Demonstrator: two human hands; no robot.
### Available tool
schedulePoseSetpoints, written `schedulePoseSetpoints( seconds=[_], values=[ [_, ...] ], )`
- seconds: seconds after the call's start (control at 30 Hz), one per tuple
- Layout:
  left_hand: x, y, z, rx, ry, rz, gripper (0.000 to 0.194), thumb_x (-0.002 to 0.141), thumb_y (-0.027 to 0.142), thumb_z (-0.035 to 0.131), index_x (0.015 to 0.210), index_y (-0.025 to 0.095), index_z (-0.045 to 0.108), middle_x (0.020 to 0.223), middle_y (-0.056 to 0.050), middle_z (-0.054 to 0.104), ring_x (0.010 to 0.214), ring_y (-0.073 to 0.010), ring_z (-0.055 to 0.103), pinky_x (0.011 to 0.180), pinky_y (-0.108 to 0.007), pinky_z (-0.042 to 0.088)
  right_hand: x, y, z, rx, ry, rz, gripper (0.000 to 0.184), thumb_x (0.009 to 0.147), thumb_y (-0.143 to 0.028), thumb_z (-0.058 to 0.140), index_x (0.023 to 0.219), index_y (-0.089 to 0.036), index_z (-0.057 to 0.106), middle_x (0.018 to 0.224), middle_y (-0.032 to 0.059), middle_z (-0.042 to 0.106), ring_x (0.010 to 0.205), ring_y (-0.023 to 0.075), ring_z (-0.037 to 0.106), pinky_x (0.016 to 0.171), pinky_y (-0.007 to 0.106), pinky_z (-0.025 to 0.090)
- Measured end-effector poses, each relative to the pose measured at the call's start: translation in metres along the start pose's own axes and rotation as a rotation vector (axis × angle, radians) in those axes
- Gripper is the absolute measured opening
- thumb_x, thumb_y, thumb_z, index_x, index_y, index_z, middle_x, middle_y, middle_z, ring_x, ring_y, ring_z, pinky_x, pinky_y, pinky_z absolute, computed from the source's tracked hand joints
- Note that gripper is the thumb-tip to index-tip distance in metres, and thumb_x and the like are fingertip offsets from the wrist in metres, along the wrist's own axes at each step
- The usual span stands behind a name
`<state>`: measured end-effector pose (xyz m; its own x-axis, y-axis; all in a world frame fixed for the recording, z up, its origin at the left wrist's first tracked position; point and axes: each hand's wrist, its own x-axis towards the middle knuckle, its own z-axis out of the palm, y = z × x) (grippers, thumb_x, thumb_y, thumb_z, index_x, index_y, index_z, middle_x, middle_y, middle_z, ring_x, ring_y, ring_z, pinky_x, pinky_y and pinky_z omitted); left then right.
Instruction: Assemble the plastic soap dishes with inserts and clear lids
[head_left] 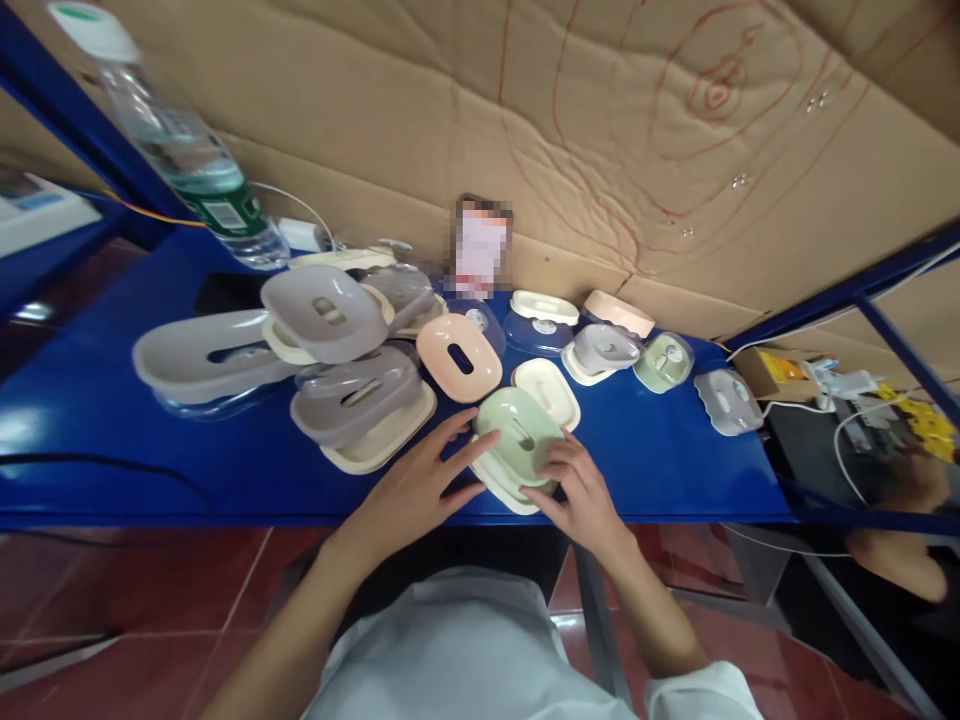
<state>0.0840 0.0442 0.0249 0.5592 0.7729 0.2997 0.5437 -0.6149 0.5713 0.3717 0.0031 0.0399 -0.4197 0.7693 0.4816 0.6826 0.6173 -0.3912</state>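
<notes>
Pale green oval plastic dish with a central slot (505, 415) lay hollow side up near the front edge of the blue table (637, 475), directly before the person, over a cream plastic piece (517, 502) that showed along its near side. The slight offset between the two left the lower rim exposed; whether they were seated together could not be told. Left hand (416, 482): fingers spread well apart, one reaching over the green dish, thumb toward the near left side; read as steadying rather than gripping. Right hand (581, 490): fingers bent over the right side, thumb apart from them at the near rim; whether they clamped the dish could not be told. Hands on opposite sides probably kept the pieces from sliding or turning. Just beyond, a cream oval tray (555, 385) lay flat, partly behind the green dish. Peach oval dish with a dark slot (442, 355) sat to the left of that tray, hollow side up, within easy reach. Farther left, a large grey oval dish (322, 300) rested tilted on other pieces, likely piled to save room. At the far right of the group, a clear-and-grey plastic case (727, 402) stood near the table's end. Tall clear bottle with a green label (232, 205) leaned in view at the back left, apart from the handwork.
</notes>
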Motion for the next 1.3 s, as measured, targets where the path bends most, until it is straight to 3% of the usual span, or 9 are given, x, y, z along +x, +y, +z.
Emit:
schedulePoseSetpoints(
  seconds=[0.17, 0.37, 0.57, 0.67, 0.8, 0.87, 0.97, 1.13, 1.3],
  values=[
    [0.0, 0.001, -0.002, 0.024, -0.001, -0.013, 0.062, 0.103, 0.032, 0.067, 0.161, 0.033, 0.045, 0.164, -0.014, 0.044, 0.146, -0.0326, 0.056, 0.117, -0.051, 0.054, -0.014, -0.02, 0.004, -0.012, -0.067, -0.017, 0.041, 0.1, -0.019, 0.067, 0.139, -0.03, 0.06, 0.115, 0.0062, 0.069, 0.113, 0.0248, 0.072, 0.124, 0.065, 0.048],
    [0.001, -0.001, -0.002, 0.052, -0.025, 0.068, 0.048, 0.104, 0.04, 0.066, 0.15, 0.031, 0.058, 0.169, -0.013, 0.042, 0.15, -0.0338, 0.052, 0.121, -0.053, 0.05, -0.032, -0.019, 0.004, -0.098, -0.066, 0.003, 0.069, 0.096, -0.036, 0.08, 0.159, -0.032, 0.052, 0.106, 0.0056, 0.062, 0.108, 0.0271, 0.07, 0.123, 0.066, 0.049],
    [0.0, 0.0, -0.002, 0.08, -0.031, 0.102, 0.045, 0.104, 0.043, 0.066, 0.147, 0.03, 0.06, 0.166, -0.014, 0.047, 0.145, -0.0331, 0.056, 0.117, -0.052, 0.052, -0.031, -0.014, 0.01, -0.165, 0.035, -0.076, 0.051, 0.098, -0.046, 0.077, 0.143, -0.027, 0.065, 0.108, 0.0071, 0.068, 0.107, 0.0261, 0.072, 0.118, 0.059, 0.054],
    [-0.001, 0.0, -0.002, 0.084, -0.027, 0.112, 0.042, 0.105, 0.041, 0.064, 0.145, 0.027, 0.06, 0.161, -0.014, 0.052, 0.142, -0.0315, 0.058, 0.117, -0.051, 0.053, -0.022, -0.017, 0.008, -0.191, -0.064, -0.123, 0.05, 0.1, -0.053, 0.073, 0.138, -0.021, 0.067, 0.122, 0.0115, 0.075, 0.122, 0.0279, 0.07, 0.12, 0.055, 0.051],
    [-0.001, -0.002, -0.003, 0.061, 0.003, 0.109, 0.033, 0.106, 0.031, 0.061, 0.138, 0.025, 0.063, 0.163, -0.015, 0.05, 0.146, -0.0313, 0.055, 0.118, -0.05, 0.053, -0.006, -0.023, 0.0, -0.241, -0.267, -0.148, 0.045, 0.107, -0.041, 0.065, 0.147, -0.02, 0.063, 0.142, 0.0106, 0.073, 0.142, 0.0263, 0.061, 0.134, 0.056, 0.03],
    [0.0, -0.002, -0.002, 0.057, 0.019, 0.114, 0.026, 0.105, 0.029, 0.061, 0.13, 0.024, 0.067, 0.166, -0.015, 0.046, 0.15, -0.0328, 0.051, 0.12, -0.052, 0.051, 0.003, -0.023, -0.006, -0.263, -0.363, -0.146, 0.044, 0.109, -0.034, 0.062, 0.151, -0.02, 0.06, 0.15, 0.0099, 0.069, 0.149, 0.026, 0.056, 0.136, 0.059, 0.023],
    [0.001, -0.003, -0.001, 0.066, 0.029, 0.119, 0.019, 0.104, 0.029, 0.065, 0.121, 0.022, 0.068, 0.17, -0.015, 0.042, 0.155, -0.0343, 0.046, 0.122, -0.053, 0.049, 0.021, -0.016, -0.022, -0.215, -0.437, -0.171, 0.045, 0.109, -0.039, 0.061, 0.151, -0.024, 0.06, 0.155, 0.009, 0.064, 0.152, 0.026, 0.053, 0.133, 0.057, 0.03],
    [0.001, -0.004, 0.0, 0.053, 0.022, 0.111, 0.019, 0.103, 0.033, 0.067, 0.12, 0.024, 0.068, 0.169, -0.012, 0.045, 0.155, -0.0324, 0.046, 0.124, -0.054, 0.047, 0.079, 0.023, -0.044, -0.14, -0.23, -0.068, 0.034, 0.112, -0.032, 0.053, 0.142, -0.028, 0.068, 0.143, 0.0076, 0.073, 0.138, 0.0253, 0.064, 0.12, 0.05, 0.046],
    [0.0, -0.004, 0.001, 0.009, 0.031, 0.1, 0.019, 0.102, 0.031, 0.069, 0.119, 0.025, 0.069, 0.17, -0.01, 0.044, 0.155, -0.0318, 0.046, 0.125, -0.053, 0.045, 0.164, 0.068, -0.016, -0.133, -0.245, 0.057, 0.03, 0.11, -0.028, 0.052, 0.132, -0.024, 0.072, 0.134, 0.0075, 0.077, 0.128, 0.026, 0.069, 0.113, 0.047, 0.05]
  ],
)
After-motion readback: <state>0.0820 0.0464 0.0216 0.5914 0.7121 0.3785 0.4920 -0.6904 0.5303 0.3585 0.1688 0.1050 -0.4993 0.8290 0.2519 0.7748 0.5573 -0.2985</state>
